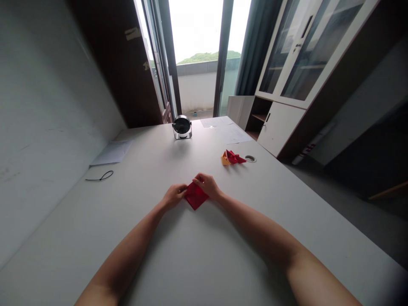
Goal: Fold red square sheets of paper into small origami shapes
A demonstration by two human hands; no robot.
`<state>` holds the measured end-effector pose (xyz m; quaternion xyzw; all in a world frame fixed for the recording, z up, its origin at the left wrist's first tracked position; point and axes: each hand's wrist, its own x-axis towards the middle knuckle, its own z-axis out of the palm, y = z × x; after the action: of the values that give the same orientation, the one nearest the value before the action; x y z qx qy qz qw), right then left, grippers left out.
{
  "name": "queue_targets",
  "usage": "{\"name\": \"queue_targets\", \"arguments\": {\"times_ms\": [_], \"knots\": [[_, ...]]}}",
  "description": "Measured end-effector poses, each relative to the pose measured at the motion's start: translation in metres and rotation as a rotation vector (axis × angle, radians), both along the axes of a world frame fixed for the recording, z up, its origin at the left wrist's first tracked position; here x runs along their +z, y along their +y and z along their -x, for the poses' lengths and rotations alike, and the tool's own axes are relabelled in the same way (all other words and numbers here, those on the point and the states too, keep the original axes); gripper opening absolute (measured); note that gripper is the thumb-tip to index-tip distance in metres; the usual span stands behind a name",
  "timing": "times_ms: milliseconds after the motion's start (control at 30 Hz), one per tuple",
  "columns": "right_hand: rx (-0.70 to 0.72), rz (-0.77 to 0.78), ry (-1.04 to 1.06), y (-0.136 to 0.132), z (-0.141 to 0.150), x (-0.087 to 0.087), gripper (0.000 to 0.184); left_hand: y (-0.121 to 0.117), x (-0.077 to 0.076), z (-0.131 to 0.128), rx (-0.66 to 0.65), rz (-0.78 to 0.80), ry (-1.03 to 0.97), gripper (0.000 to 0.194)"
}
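A folded square of red paper [195, 199] lies on the white table with one corner pointing toward me. My left hand [174, 195] is closed on its left corner, thumb and fingers pinching the edge. Across the upper right part of the paper lies my right hand [206, 184], its fingers curled over the far corner and gripping it. The far edge of the paper is partly hidden under the right hand. Beyond the right hand sit folded red paper pieces [235, 157] with an orange folded piece [225, 159] against their left side.
A roll of tape [250, 159] lies right of the folded pieces. At the far edge stands a small round silver-and-black device [182, 126]. Paper sheets [112, 152] and a black cable tie [102, 177] lie at left; more sheets [236, 133] lie far right. A white cabinet [282, 123] stands beyond.
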<state>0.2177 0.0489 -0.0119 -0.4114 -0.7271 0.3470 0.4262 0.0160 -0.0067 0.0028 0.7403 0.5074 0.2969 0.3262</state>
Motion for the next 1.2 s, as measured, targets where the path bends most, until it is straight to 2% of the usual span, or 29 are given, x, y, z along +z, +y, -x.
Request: {"name": "queue_targets", "arguments": {"times_ms": [233, 400, 533, 633, 833, 1033, 1200], "knots": [[-0.072, 0.026, 0.098, 0.001, -0.003, 0.004, 0.039, 0.003, -0.008, 0.003, 0.017, 0.019, -0.026, 0.026], [-0.06, 0.129, 0.264, 0.006, -0.005, 0.003, 0.051, 0.008, -0.009, 0.006, 0.071, 0.066, -0.282, 0.029], [0.078, 0.221, 0.353, 0.007, -0.004, 0.005, 0.052, 0.016, -0.013, 0.013, 0.277, 0.039, -0.468, 0.034], [0.232, 0.267, 0.311, 0.002, -0.003, 0.008, 0.05, 0.02, -0.016, 0.017, 0.349, 0.018, -0.534, 0.036], [0.381, 0.242, 0.227, -0.005, 0.002, 0.006, 0.043, 0.019, -0.015, 0.014, 0.279, 0.014, -0.635, 0.029], [0.336, 0.205, 0.211, 0.0, 0.005, -0.003, 0.026, 0.018, -0.015, 0.01, 0.261, 0.048, -0.726, 0.029], [0.262, 0.198, 0.227, 0.004, 0.005, -0.01, 0.026, 0.016, -0.011, 0.011, 0.288, 0.061, -0.751, 0.037]]}}
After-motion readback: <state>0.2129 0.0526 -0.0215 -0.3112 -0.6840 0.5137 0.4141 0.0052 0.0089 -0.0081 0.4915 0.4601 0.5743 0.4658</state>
